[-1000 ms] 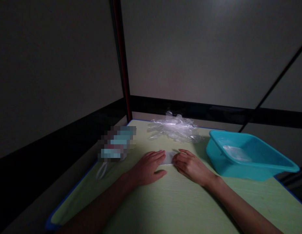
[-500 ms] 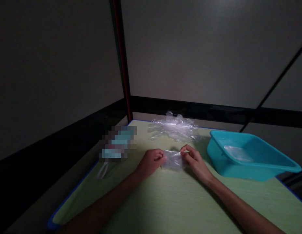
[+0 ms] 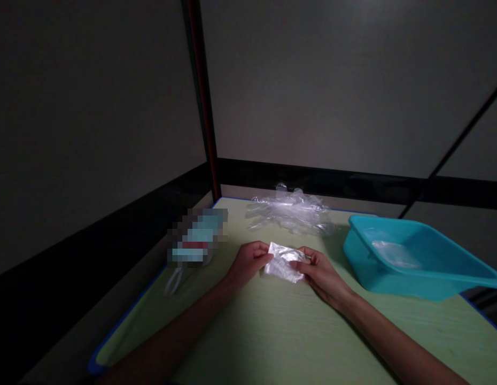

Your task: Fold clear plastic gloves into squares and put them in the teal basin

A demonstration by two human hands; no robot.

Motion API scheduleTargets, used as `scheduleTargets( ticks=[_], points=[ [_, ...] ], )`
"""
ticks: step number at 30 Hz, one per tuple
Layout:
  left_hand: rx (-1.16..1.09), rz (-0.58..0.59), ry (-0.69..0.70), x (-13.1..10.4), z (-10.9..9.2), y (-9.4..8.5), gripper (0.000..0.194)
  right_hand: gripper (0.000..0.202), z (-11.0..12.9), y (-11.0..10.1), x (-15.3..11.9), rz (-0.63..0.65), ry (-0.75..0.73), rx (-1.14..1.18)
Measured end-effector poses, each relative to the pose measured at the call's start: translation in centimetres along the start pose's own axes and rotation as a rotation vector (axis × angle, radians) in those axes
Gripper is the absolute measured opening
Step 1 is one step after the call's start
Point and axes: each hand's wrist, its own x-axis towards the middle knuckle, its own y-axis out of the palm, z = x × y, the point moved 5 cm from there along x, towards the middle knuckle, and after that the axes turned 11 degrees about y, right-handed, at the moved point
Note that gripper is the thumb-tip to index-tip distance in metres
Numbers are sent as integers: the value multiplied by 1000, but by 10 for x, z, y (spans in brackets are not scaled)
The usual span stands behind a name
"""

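Note:
Between my two hands is a folded disposable plastic glove (image 3: 284,261), clear and shiny, a small flat rectangle tilted toward me. My left hand (image 3: 251,262) pinches its left edge between thumb and fingers. At the right edge my right hand (image 3: 318,270) grips it, the thumb lying over its face and the fingers behind. Just beyond my hands lies a loose pile of clear plastic gloves (image 3: 290,209), with rounded finger tips showing. Inside the teal plastic basin (image 3: 396,280) at the right rests a flat folded piece of clear plastic (image 3: 396,254).
Everything stands on a pale green table (image 3: 268,337) with a blue edge. To the left is a pixelated light-blue object (image 3: 200,235) with a white loop (image 3: 174,280) hanging from it. Grey walls with a dark band (image 3: 312,172) close in behind and at left.
The glove has turned from a stretched, translucent strip to a brighter rectangle with its face tilted up. My right thumb has moved onto its face. The view has shifted slightly left.

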Motion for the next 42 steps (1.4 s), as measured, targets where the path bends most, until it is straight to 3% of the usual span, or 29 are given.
scheduleTargets(
  ticks=[7, 14, 20, 26, 31, 36, 42],
  points=[
    [-95, 59, -9, -1, -8, 5, 25, 32, 18, 2, -8, -98, -82, -110],
    [-130, 193, 24, 9, -57, 23, 20, 30, 64, -6, -37, -155, -170, -166],
    [-120, 213, 46, 20, -86, 52, 17, 37, 85, -16, -67, -100, -74, -209],
    [-174, 275, 30, 25, -94, 91, 16, 29, 104, -49, -85, -183, -147, -262],
    [-239, 270, 10, 40, -87, 119, 15, 24, 122, -85, -92, -263, -185, -333],
    [-145, 125, -81, 58, -56, 133, 20, 25, 148, -130, -102, -379, -229, -489],
    [-142, 144, -185, 60, -28, 154, 20, 24, 165, -169, -105, -418, -212, -784]
  ],
)
